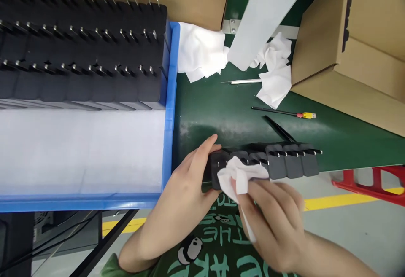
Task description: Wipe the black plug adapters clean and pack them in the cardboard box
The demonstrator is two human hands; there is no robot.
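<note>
Several boxy matte-black pronged blocks; right hand pinches crumpled white cloth.

Tray left of adapter row

A dark-green, short-sleeved fabric T-shirt carries pale mint block lettering, with a black-and-white cartoon panda at its eight o'clock.

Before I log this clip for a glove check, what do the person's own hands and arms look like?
The left hand and right hand are bare, as are the visible forearms; no gloves, rings or watch show. A green sleeve ends near the left elbow; none shows on the right. The green shirt has pale-green lettering.
</note>
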